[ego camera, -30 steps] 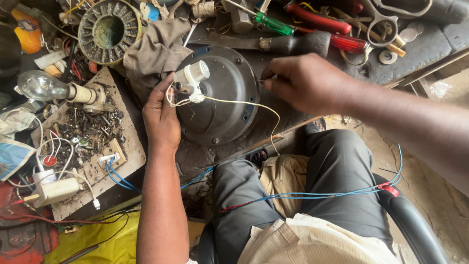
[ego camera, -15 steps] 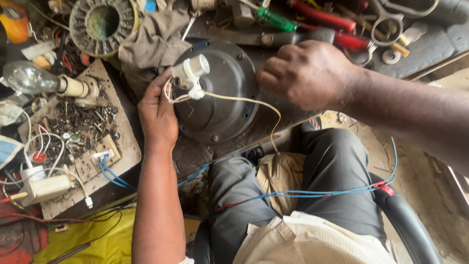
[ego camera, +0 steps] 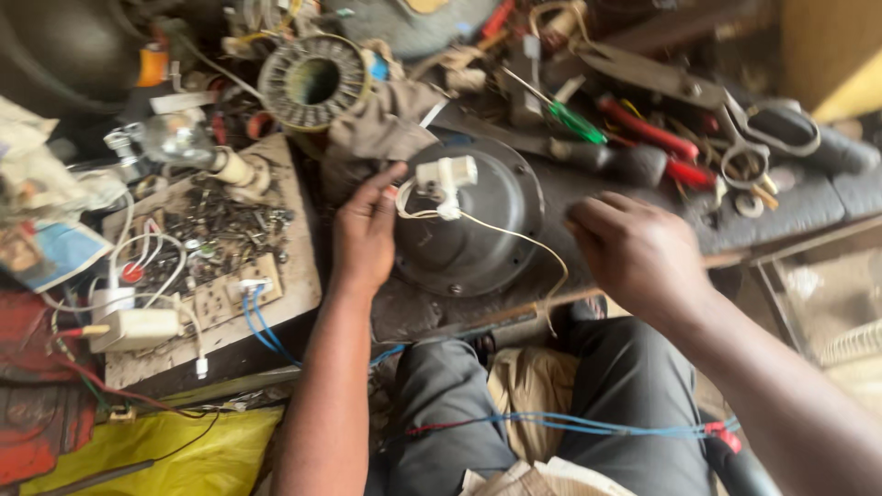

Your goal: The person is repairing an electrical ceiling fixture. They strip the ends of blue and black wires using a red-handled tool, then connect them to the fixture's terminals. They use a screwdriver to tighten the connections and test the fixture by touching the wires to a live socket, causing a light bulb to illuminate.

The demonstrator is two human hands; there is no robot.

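A round dark grey motor housing (ego camera: 478, 234) lies on the cluttered workbench in front of me. A small white plastic part (ego camera: 445, 179) with pale wires rests on its top. My left hand (ego camera: 365, 230) grips the housing's left rim, fingers reaching toward the white part. My right hand (ego camera: 634, 253) hovers just off the housing's right edge, fingers curled and apart, with nothing visible in it. A thin pale wire (ego camera: 528, 248) loops from the white part across the housing toward the bench edge.
A wound stator ring (ego camera: 312, 83) and a crumpled rag (ego camera: 386, 124) sit behind the housing. Red-handled pliers (ego camera: 648, 129), a green screwdriver (ego camera: 574, 119) and scissors (ego camera: 744, 119) lie to the right. A wooden board (ego camera: 216, 266) with screws, a bulb and wired sockets is left. Blue wires (ego camera: 588, 424) cross my lap.
My right hand has come off the housing's upper right rim and drawn back toward me, fingers loosened. The left hand stays on the left rim. The camera view has shifted.
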